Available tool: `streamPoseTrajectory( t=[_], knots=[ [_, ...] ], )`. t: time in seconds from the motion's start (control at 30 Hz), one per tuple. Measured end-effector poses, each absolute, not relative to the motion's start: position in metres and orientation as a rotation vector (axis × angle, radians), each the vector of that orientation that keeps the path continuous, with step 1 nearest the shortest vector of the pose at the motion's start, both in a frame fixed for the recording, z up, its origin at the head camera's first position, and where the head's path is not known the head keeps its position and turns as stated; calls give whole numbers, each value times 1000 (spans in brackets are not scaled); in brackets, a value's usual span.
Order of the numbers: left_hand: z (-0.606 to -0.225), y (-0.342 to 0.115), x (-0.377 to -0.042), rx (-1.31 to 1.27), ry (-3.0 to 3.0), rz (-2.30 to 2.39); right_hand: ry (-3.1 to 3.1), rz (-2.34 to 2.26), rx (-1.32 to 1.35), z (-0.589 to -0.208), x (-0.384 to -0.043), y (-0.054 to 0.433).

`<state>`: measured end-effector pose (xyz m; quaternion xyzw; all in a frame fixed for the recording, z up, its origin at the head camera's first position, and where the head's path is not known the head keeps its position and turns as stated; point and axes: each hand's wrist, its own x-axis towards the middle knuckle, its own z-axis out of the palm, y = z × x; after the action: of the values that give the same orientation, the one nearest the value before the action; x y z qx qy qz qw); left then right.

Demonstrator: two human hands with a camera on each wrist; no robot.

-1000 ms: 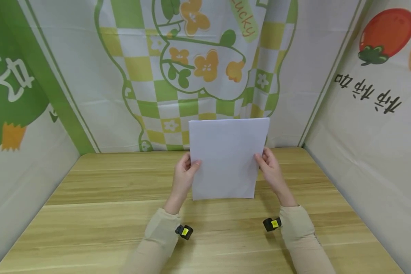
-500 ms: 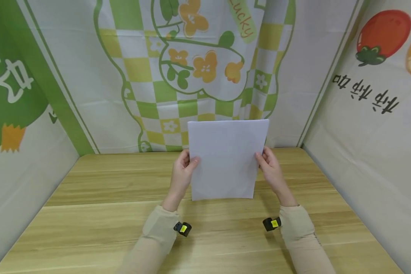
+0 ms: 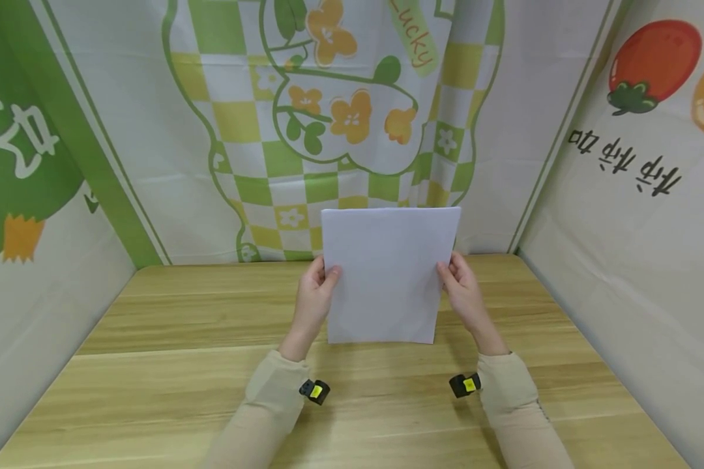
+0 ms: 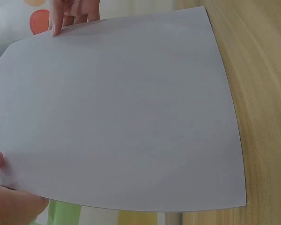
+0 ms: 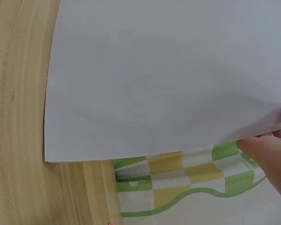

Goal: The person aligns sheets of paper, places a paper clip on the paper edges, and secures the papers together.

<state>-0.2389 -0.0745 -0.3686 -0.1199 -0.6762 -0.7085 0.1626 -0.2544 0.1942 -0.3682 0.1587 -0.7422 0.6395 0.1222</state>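
We saw left hand (image 3: pixel 313 296) and right hand (image 3: pixel 466 296) pinching the paper (image 3: pixel 387 280) by its sides, mid-frame, tilted up; looked like a holding step; next move, we judged, called for matched grips.

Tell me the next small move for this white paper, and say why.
I'd probably ease the white paper down so its bottom edge rests evenly on the table: the left hand and the right hand grip its opposite sides, and it is tilted up with that edge lowest. Whether the edge already touches, I can't tell.
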Motion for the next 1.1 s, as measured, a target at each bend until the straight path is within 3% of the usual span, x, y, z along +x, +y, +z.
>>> streamPoseTrajectory(
  t=[1.1],
  knots=[
    [-360, -78, -240, -336, -1882, -2050, -2091, 1915, 543, -357, -254, 194]
  ],
)
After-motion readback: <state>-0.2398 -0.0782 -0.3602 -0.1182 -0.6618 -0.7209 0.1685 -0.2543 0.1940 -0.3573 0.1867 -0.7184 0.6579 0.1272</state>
